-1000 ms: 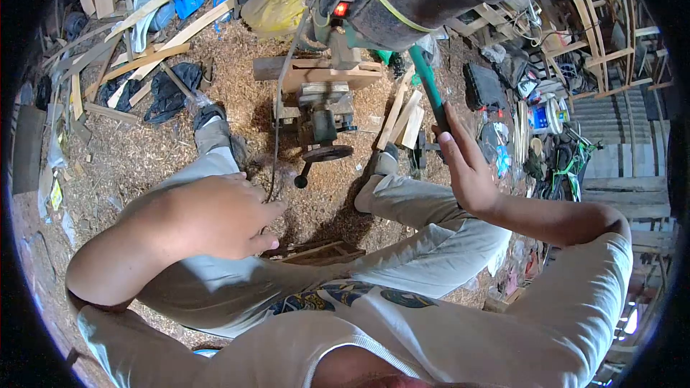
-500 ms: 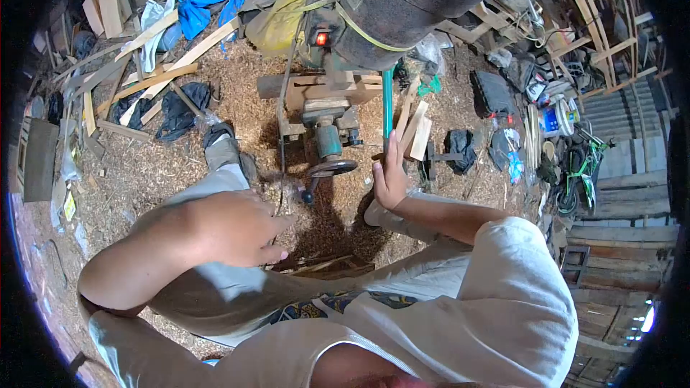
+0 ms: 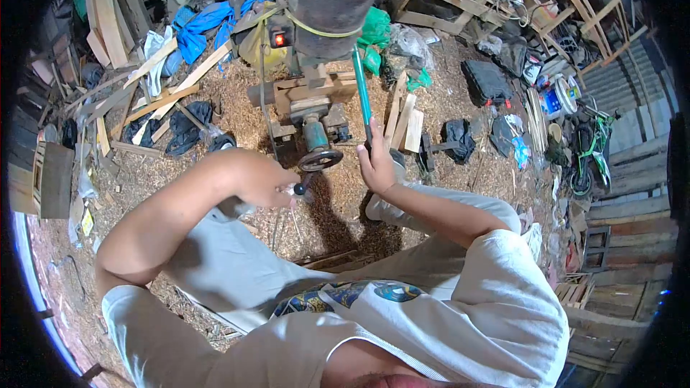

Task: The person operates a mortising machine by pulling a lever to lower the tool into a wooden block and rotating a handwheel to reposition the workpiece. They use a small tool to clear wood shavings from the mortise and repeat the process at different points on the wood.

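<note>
My left hand [image 3: 267, 185] reaches in from the left, its fingers closed at the black-knobbed crank handle [image 3: 299, 189]. That handle belongs to the handwheel [image 3: 320, 161] on the front of a green machine vise [image 3: 315, 135]. My right hand [image 3: 379, 167] is raised at the lower end of a long green lever [image 3: 362, 90]. Its fingers are stretched out and rest against the lever's dark tip, with the thumb apart. A wooden block [image 3: 339, 88] lies behind the vise jaws. Above hangs the large dark body of the machine [image 3: 327, 7], with a red light [image 3: 279, 39] lit.
Wood shavings [image 3: 237, 118] cover the floor. Cut wood pieces [image 3: 405, 122] lie right of the lever, near a black plastic bag [image 3: 458, 145]. Planks [image 3: 190, 79] and blue cloth [image 3: 205, 21] are piled at left. A black case [image 3: 485, 80] and a green bike [image 3: 595, 147] stand at right.
My left hand has moved forward to the crank handle and closed there. My right hand stays at the lever's end. The view has shifted, so the machine appears further left.
</note>
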The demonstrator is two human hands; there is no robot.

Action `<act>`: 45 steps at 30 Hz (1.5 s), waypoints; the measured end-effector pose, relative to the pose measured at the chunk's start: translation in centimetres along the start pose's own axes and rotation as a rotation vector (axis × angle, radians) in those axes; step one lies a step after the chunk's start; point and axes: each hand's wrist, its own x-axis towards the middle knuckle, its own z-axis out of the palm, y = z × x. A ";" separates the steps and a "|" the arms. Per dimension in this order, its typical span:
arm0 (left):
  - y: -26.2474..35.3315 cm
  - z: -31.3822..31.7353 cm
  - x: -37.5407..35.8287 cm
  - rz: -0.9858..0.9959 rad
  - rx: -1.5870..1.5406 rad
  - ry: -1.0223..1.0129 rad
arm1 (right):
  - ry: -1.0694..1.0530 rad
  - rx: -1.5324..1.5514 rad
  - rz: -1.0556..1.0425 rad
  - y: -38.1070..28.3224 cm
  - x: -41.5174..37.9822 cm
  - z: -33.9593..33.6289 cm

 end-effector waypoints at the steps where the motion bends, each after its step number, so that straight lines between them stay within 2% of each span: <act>1: -0.3 0.3 0.9 -0.005 0.050 0.032 | -0.046 0.054 0.087 -1.1 -0.1 -1.3; 6: 2.7 -1.5 1.9 -0.093 0.050 0.028 | -0.015 0.066 0.000 -5.2 0.7 -7.3; 8: 3.7 -1.7 2.3 -0.156 0.095 0.062 | -0.168 0.173 0.043 -7.2 1.7 -10.2; 9: 4.0 -1.6 2.7 -0.162 0.121 0.084 | -0.154 0.176 0.041 -7.7 2.5 -11.4; 12: 5.2 -1.4 3.9 -0.171 0.169 0.082 | -0.362 0.355 0.215 -9.1 5.1 -14.7; 13: 5.6 -1.4 4.4 -0.175 0.178 0.084 | -0.414 0.557 0.425 -12.3 5.6 -17.3; 14: 5.9 -1.3 5.0 -0.175 0.183 0.056 | -0.396 0.685 0.399 -12.4 6.4 -18.1; 16: 7.1 -1.5 5.8 -0.180 0.193 0.032 | -0.370 0.928 0.475 -13.7 8.4 -20.5; 18: 8.3 -2.0 6.4 -0.200 0.199 -0.104 | -0.363 0.843 0.351 -14.7 10.6 -22.7; 19: 7.9 -1.3 6.5 -0.136 0.212 -0.013 | -0.441 0.847 0.320 -14.0 12.1 -23.5; 20: 7.9 -0.8 6.9 -0.145 0.225 -0.004 | -0.408 0.850 0.300 -14.3 12.9 -24.0; 22: 7.6 -0.5 7.4 -0.083 0.181 0.019 | -0.083 0.735 0.066 -15.0 14.9 -22.1; 24: 7.9 -0.9 7.3 -0.045 0.182 -0.017 | -0.014 0.750 -0.145 -14.7 17.1 -20.8; 26: 7.5 -0.7 7.3 -0.036 0.171 0.003 | 0.146 0.762 -0.299 -12.8 20.0 -17.4; 28: 7.3 -0.9 7.3 -0.041 0.161 -0.009 | 0.308 0.691 -0.358 -9.9 22.7 -12.8; 30: 7.6 -1.1 6.5 -0.085 0.171 -0.017 | 0.288 0.633 -0.517 -10.0 22.0 -12.4; 31: 7.0 -0.6 6.7 -0.084 0.164 0.027 | 0.288 0.636 -0.521 -9.5 22.3 -12.4; 33: 5.7 0.4 7.4 -0.031 0.172 0.104 | 0.345 0.299 -0.661 -8.4 22.4 -11.8; 38: 8.0 -1.0 5.8 -0.058 0.129 -0.028 | 0.255 0.287 -0.492 -6.8 25.8 -9.5; 42: 7.7 0.0 5.9 -0.031 0.190 0.082 | 0.193 0.442 -0.270 -8.0 29.5 -9.6; 43: 7.7 0.0 6.0 -0.026 0.217 0.114 | 0.123 0.580 -0.235 -7.6 31.8 -9.3; 45: 8.7 -0.5 5.9 -0.066 0.224 0.093 | 0.127 0.565 -0.234 -8.0 32.8 -9.4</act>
